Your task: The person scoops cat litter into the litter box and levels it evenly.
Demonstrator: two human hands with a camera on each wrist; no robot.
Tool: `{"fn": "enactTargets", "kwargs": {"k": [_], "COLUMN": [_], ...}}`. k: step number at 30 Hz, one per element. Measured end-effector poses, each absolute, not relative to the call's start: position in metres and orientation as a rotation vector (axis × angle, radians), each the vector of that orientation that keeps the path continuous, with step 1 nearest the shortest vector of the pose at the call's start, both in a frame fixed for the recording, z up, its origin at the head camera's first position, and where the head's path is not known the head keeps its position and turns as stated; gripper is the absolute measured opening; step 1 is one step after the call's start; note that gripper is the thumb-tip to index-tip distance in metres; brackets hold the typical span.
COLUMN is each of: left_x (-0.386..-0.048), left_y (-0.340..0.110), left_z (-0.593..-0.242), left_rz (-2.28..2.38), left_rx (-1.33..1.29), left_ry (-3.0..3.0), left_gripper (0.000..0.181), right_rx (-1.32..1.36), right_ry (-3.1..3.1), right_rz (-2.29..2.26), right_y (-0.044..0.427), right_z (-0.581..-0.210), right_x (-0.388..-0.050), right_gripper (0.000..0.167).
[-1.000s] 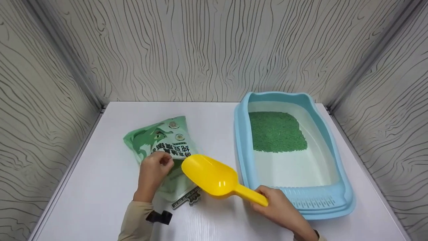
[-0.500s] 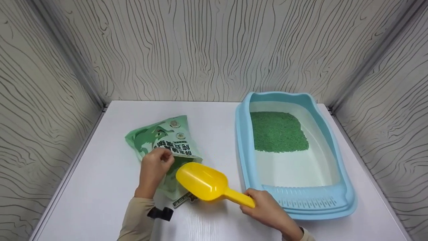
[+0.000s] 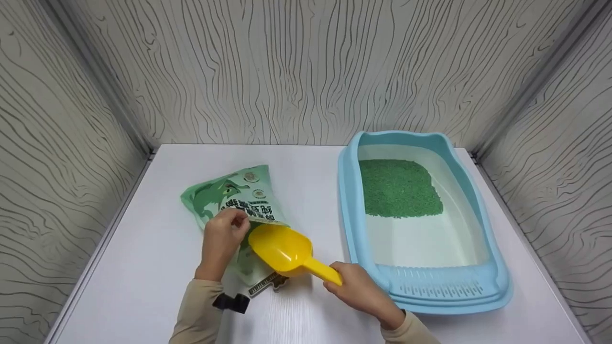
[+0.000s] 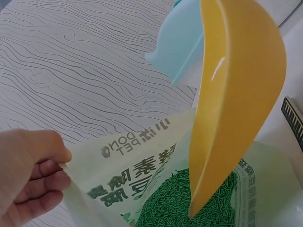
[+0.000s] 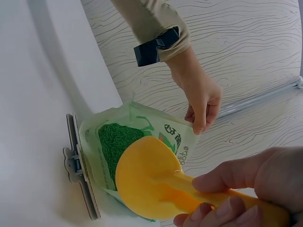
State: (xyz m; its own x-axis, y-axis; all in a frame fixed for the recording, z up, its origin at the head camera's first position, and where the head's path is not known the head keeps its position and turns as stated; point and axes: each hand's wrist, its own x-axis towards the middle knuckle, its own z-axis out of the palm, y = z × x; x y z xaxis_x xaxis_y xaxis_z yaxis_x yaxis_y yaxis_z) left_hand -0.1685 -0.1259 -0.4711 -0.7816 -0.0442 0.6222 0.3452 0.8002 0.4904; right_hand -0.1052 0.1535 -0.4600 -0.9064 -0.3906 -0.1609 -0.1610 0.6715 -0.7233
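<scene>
My left hand [image 3: 223,239] pinches the upper edge of an open pale green bag [image 3: 246,188], lifting that edge away from the mouth. Inside the bag lie green pellets [image 4: 175,201], which look like cat litter. The fingers of my right hand [image 3: 356,288] are wrapped around the handle of a yellow scoop [image 3: 282,248]. In the left wrist view the scoop's tip reaches over the bag's mouth, in front of the pellets. No pellets show in the scoop's bowl in the head view. From the right wrist, the scoop's back [image 5: 147,177] covers part of the opening.
A light blue litter box [image 3: 348,205] stands on the right of the white table, with a patch of green pellets [image 3: 399,188] at its far left. A dark bag clip [image 3: 267,283] lies just in front of the bag. Wood-patterned walls [image 3: 267,71] enclose the table.
My right hand has moved left with the scoop, bringing it from the bag's right side to its mouth. My left hand has risen slightly, still pinching the bag's edge.
</scene>
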Motion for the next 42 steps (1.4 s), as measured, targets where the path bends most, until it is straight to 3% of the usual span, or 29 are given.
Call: {"fn": "enactTargets", "kwargs": {"k": [8,19,42], "left_x": [-0.171,-0.174,-0.198], "left_y": [-0.125,-0.125,-0.122], "left_z": [-0.474,-0.477,-0.467], "left_rz": [-0.838,-0.826,-0.865], "left_rx": [-0.232,-0.252,-0.242], "left_ry": [-2.313,-2.260,-2.223], "left_gripper": [0.007,0.008,0.004], "right_rx": [-0.542,-0.473,-0.362], "right_ry": [2.638,2.650,2.757], "right_rz": [-1.114,-1.067,-0.817], "right_y": [0.129,0.101,0.090], "right_z": [-0.469,-0.483,-0.492], "right_x": [-0.119,-0.130,-0.134], "right_gripper": [0.019,0.015,0.015]}}
